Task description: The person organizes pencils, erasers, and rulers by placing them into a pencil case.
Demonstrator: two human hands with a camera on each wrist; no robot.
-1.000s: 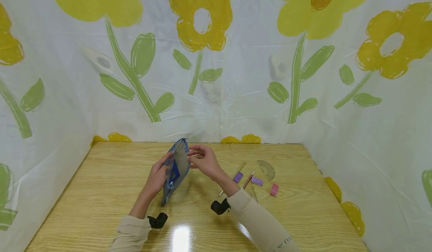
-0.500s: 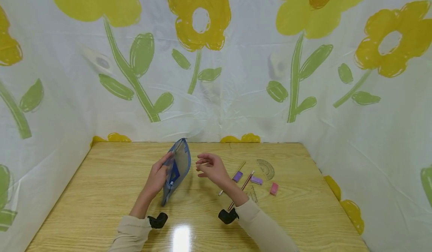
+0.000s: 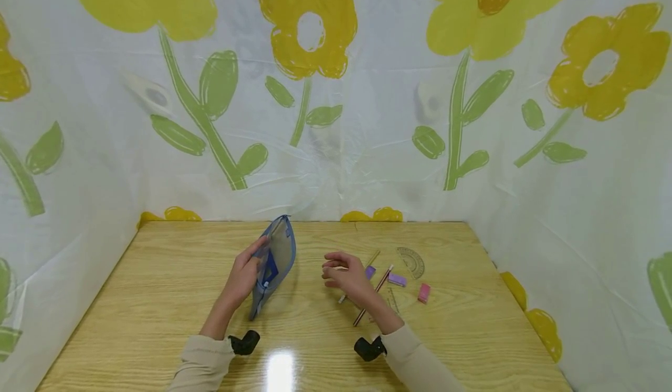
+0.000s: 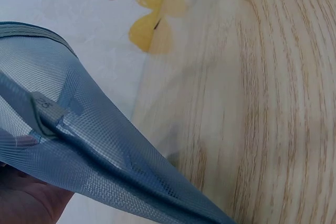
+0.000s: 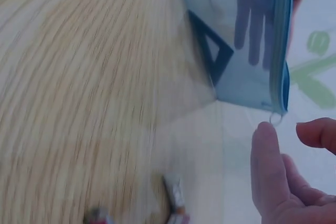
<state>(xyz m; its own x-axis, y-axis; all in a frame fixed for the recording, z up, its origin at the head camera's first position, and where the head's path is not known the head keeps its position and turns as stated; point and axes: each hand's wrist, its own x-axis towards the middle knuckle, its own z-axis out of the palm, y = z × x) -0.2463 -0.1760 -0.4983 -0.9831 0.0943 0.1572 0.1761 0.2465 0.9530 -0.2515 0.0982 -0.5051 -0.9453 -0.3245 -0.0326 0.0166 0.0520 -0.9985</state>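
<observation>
My left hand (image 3: 244, 275) grips a blue mesh zip pouch (image 3: 285, 249) by its side, thumb at the opening and fingers behind. The pouch stands tilted above the table, its mouth gaping. Through the mesh in the right wrist view shows a dark blue set square (image 5: 220, 66) with a cut-out middle; the left fingers appear behind the sheet. My right hand (image 3: 349, 278) hovers with loosely bent fingers and holds nothing. It overlaps a dark red pencil (image 3: 361, 316) and a yellow pencil (image 3: 373, 257) in the head view. A purple eraser (image 3: 370, 272) lies just beyond it.
Right of the right hand lie a lilac eraser (image 3: 397, 279), a pink eraser (image 3: 424, 293), a clear protractor (image 3: 418, 263) and a clear scaled drawing tool (image 3: 392, 301). A flowered white curtain (image 3: 367, 176) surrounds the back and sides of the wooden table (image 3: 173, 298).
My right hand has left the pouch's edge and moved right and nearer to me, over the pencils. The left hand keeps the pouch in the same place.
</observation>
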